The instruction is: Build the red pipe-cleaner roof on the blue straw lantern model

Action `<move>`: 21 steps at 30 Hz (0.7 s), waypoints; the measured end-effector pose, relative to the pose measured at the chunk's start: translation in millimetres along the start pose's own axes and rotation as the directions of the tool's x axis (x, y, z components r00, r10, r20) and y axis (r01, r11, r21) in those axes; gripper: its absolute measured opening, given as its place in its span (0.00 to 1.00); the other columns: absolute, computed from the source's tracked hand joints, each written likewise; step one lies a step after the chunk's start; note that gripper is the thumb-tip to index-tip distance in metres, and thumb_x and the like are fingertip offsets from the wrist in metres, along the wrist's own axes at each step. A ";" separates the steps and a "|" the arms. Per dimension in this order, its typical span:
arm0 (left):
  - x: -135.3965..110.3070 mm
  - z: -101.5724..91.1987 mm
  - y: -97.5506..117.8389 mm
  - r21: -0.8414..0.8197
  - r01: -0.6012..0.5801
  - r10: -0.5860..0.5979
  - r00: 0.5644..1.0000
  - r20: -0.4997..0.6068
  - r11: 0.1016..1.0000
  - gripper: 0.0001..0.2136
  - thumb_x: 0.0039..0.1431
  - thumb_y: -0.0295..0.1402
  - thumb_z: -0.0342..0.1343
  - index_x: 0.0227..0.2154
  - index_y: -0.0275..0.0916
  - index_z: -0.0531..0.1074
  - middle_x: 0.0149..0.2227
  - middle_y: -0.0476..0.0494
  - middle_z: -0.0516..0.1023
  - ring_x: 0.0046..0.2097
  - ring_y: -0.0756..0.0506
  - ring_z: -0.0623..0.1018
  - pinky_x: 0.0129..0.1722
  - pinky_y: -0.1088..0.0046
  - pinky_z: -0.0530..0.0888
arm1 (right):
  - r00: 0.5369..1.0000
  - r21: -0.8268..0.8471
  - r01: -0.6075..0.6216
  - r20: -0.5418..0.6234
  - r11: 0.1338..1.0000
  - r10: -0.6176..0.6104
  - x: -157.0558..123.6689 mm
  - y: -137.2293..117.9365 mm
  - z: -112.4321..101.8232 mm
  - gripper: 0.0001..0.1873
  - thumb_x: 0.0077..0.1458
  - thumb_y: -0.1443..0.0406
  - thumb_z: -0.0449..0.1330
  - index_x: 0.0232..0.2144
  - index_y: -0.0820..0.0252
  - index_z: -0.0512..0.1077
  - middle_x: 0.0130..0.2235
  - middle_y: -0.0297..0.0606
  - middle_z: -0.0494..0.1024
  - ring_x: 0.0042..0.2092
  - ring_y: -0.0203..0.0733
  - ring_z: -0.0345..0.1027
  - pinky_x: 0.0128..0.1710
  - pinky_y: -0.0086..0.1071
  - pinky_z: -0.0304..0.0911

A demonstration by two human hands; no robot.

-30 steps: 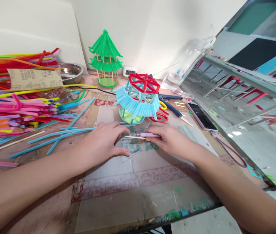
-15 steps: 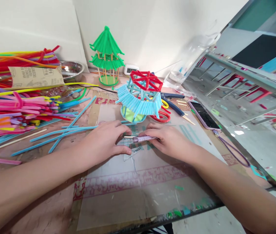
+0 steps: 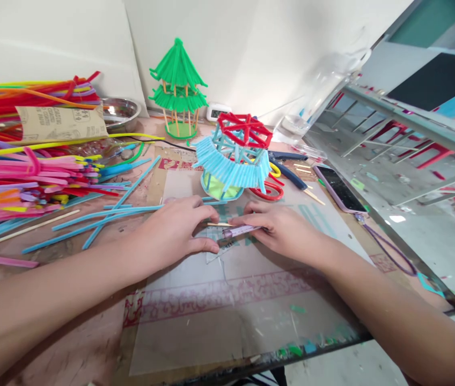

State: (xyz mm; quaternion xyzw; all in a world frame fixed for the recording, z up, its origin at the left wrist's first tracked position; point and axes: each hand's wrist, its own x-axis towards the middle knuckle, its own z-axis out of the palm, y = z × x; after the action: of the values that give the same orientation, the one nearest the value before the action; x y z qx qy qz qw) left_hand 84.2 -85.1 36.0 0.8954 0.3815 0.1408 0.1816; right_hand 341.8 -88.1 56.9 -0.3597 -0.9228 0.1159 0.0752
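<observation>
My right hand (image 3: 278,228) is closed around a slim, pale purple pen-like tool (image 3: 239,231) that points left. A short thin wooden stick (image 3: 220,224) lies just beyond the tool, between my hands. My left hand (image 3: 185,228) rests to its left, thumb and index finger spread apart, the index fingertip by the stick's left end. Below them a clear triangular ruler (image 3: 213,256) lies flat, partly covered by my left thumb. Just behind my hands stands a pipe-cleaner pavilion model (image 3: 233,163) with a light blue roof and a red top frame.
A green pagoda model (image 3: 178,91) stands at the back. Bundles of pipe cleaners (image 3: 10,171) fill the left, with loose blue pipe cleaners (image 3: 102,220) nearby. Dark-handled pliers (image 3: 292,174), a phone (image 3: 340,188) and a clear pitcher (image 3: 312,102) are at the right. A translucent sheet (image 3: 195,332) covers the board.
The wooden stick now sits slightly apart from the tool's tip, and the tool is tilted a little more. Both hands stay nearly in place; the whole view has shifted slightly.
</observation>
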 end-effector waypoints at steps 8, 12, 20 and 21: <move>0.7 -1.8 0.9 -0.016 0.011 -0.011 1.000 0.012 1.000 0.17 0.55 0.48 0.63 0.41 0.42 0.73 0.40 0.45 0.74 0.43 0.40 0.74 0.39 0.65 0.68 | 1.000 -0.051 0.013 0.007 0.999 -0.012 -0.1 0.5 0.4 0.21 0.61 0.72 0.53 0.52 0.51 0.75 0.40 0.39 0.74 0.38 0.39 0.69 0.36 0.31 0.57; 1.0 -0.9 -0.5 -0.007 0.008 -0.007 1.000 0.015 1.000 0.18 0.55 0.50 0.62 0.41 0.43 0.74 0.39 0.45 0.74 0.42 0.40 0.74 0.39 0.65 0.67 | 1.000 -0.051 0.021 0.016 0.998 -0.020 -0.1 0.3 -1.5 0.21 0.61 0.72 0.53 0.52 0.51 0.75 0.41 0.39 0.74 0.39 0.40 0.70 0.37 0.31 0.58; 1.3 -0.7 1.0 -0.005 0.023 -0.023 1.000 0.014 1.000 0.18 0.55 0.49 0.63 0.41 0.43 0.74 0.38 0.45 0.74 0.43 0.39 0.74 0.39 0.65 0.67 | 0.999 -0.024 0.017 0.036 1.000 -0.016 0.1 0.3 -2.5 0.21 0.61 0.73 0.54 0.52 0.53 0.75 0.41 0.40 0.74 0.40 0.41 0.70 0.39 0.32 0.60; 1.5 -0.5 0.7 -0.002 0.019 -0.019 1.000 0.016 1.000 0.18 0.55 0.50 0.62 0.41 0.43 0.74 0.38 0.45 0.74 0.42 0.39 0.74 0.39 0.65 0.67 | 0.999 -0.026 0.018 0.036 1.000 -0.017 0.1 0.2 -2.5 0.21 0.61 0.73 0.54 0.52 0.53 0.75 0.41 0.40 0.74 0.40 0.41 0.70 0.39 0.32 0.60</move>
State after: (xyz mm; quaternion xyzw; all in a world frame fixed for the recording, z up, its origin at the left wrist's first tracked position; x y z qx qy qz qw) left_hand 85.4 -84.3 37.0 0.8925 0.3885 0.1322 0.1870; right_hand 342.5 -87.4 59.3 -0.3505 -0.9285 0.1096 0.0549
